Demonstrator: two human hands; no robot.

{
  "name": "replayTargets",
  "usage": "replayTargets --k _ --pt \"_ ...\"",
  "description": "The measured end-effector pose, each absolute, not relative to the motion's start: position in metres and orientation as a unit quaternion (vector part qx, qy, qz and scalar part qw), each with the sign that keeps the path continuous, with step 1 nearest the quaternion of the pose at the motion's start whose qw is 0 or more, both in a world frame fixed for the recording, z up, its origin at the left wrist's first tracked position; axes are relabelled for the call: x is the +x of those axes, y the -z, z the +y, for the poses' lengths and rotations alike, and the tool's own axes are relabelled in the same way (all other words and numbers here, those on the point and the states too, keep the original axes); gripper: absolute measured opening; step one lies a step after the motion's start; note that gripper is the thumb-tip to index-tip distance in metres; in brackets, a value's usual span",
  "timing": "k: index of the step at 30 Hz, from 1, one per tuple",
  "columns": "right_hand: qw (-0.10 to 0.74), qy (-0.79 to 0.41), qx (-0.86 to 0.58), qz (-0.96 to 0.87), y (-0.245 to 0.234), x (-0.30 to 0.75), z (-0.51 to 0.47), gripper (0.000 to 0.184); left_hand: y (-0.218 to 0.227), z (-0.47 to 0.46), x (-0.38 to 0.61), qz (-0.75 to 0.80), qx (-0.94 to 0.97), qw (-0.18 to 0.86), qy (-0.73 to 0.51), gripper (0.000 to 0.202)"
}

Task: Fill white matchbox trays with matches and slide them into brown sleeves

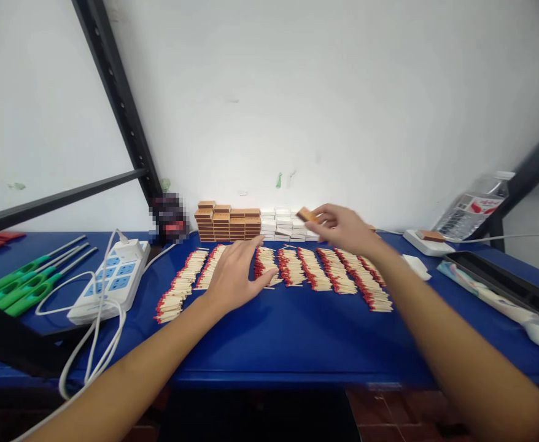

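My right hand (343,227) pinches a brown matchbox sleeve (307,215) between thumb and fingers, in front of the stacked white matchbox trays (274,224). Over the rows of matches, my left hand (235,276) is open, palm down, its fingers stretched toward the stacks and its thumb out to the right. It hides part of the matches beneath it. Red-tipped matches (313,270) lie in several slanting rows on the blue table (269,344). Left of the white trays stands a stack of brown matchbox sleeves (228,224) against the wall.
At the left lie a white power strip (113,282) with looping cables and green-handled tools (25,282). On the right are a tilted plastic bottle (474,205), a white adapter (428,242) with a brown box on it, and a long black tray (504,282). Black metal posts flank the table.
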State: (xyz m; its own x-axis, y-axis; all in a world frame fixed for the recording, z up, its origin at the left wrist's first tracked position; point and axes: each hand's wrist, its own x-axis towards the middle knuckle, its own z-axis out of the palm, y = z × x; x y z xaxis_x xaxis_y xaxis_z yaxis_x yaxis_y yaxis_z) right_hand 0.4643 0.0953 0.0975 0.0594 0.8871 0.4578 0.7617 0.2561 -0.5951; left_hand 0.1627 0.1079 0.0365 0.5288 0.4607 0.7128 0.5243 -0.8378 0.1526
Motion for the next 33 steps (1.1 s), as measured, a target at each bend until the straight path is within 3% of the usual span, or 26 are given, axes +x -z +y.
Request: replayTargets --k 6,12,18,26,33 --pt "0.277 -0.137 -0.727 -0.613 -0.118 0.627 0.129 0.060 -0.036 0.093 0.169 -0.232 -0.883 0.036 0.405 0.047" --pt "0.262 -0.173 -0.798 -0.515 -0.076 0.704 0.124 0.071 -0.040 0.083 0.168 -0.223 -0.880 0.040 0.418 0.040" --pt "0.298 -0.210 -0.784 -0.502 -0.044 0.708 0.121 0.057 -0.042 0.078 0.166 -0.203 -0.885 0.018 0.418 0.035" --pt "0.336 -0.180 -0.792 -0.476 -0.038 0.700 0.128 0.028 -0.041 0.080 0.166 -0.210 -0.887 -0.007 0.411 0.030" --pt "0.335 -0.162 -0.801 -0.470 -0.036 0.690 0.130 0.028 -0.041 0.082 0.165 -0.216 -0.886 -0.015 0.410 0.027"
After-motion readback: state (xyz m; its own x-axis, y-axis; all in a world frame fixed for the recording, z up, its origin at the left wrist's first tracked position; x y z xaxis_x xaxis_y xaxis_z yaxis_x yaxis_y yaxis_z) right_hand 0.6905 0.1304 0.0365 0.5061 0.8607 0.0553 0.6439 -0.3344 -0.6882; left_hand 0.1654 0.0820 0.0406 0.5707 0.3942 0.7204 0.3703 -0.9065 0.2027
